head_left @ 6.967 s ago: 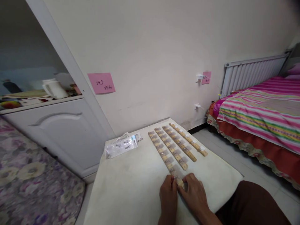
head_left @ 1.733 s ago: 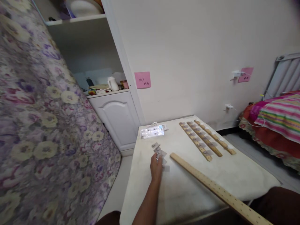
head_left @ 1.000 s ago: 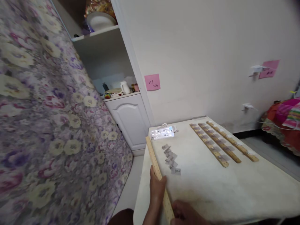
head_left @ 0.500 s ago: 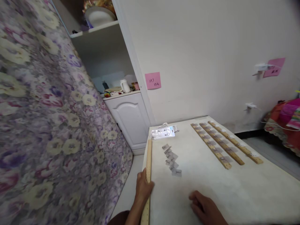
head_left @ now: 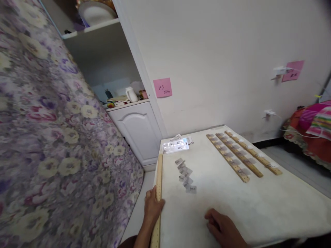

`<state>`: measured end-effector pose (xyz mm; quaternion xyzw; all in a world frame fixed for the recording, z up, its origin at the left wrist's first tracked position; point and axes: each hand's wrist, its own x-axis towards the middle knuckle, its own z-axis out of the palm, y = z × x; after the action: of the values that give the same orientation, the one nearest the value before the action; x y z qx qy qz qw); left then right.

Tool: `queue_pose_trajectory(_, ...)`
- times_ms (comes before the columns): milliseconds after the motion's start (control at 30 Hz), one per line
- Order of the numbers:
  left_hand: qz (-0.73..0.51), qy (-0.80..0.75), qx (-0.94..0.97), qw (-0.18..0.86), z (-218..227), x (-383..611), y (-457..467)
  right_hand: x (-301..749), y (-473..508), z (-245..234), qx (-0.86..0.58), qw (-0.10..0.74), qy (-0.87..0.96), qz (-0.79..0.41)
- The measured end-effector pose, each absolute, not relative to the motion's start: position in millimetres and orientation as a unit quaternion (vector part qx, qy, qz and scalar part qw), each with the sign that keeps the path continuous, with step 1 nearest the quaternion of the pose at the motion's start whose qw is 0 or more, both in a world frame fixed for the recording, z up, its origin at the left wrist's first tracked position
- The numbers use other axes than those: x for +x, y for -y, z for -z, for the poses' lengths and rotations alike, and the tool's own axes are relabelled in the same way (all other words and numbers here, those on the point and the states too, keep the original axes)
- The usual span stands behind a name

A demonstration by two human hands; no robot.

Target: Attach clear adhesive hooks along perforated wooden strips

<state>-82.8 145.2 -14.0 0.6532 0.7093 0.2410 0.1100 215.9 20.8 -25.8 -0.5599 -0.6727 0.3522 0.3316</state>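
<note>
A long pale wooden strip [head_left: 159, 179] with small holes lies along the table's left edge. My left hand [head_left: 153, 205] is closed around it, with the fingers on the outer side and the thumb on the table side. My right hand [head_left: 222, 225] rests on the table at the front, its fingers curled in and nothing visible in them. Between the hands and farther back, several small clear squares [head_left: 184, 172] with dark marks lie in an overlapping row. Clear plastic packages [head_left: 176, 145] with small metal-looking pieces sit at the far left corner.
On the right of the white table [head_left: 196, 213] lie three wooden strips [head_left: 229, 155] bearing several clear squares. Floral curtain [head_left: 64, 137] hangs on the left, beside a white cabinet [head_left: 138, 134]. Behind the table is a wall with pink notes [head_left: 162, 87] and plugs [head_left: 269, 112].
The whole view has shifted a little, so things appear slightly farther left. Both hands keep nearly the same pose, the left one still on the wooden strip.
</note>
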Motion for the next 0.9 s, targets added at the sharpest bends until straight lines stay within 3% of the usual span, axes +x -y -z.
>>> queue_pose_trajectory(300, -0.234, -0.692, 0.676, 0.097, 13.2, -88.3, -150.4, 234.0, -19.9, 25.1, -0.554, 0.411, 0.614, -0.383)
queue_pose_trajectory(533, -0.236, -0.679, 0.688, 0.099, 6.0, -93.0, -144.2, 334.9, -28.6, 23.1, -0.707, 0.457, 0.496, -0.212)
queue_pose_trajectory(700, -0.303, -0.651, 0.696, 0.019, -8.8, -69.3, -118.1, 379.8, -48.6, 26.6, -0.785, 0.402, 0.464, -0.085)
queue_pose_trajectory(900, -0.346, -0.579, 0.725, 0.14, 6.8, 10.2, -79.0, 374.1, -74.4, 11.7, -0.859, 0.285, 0.42, -0.073)
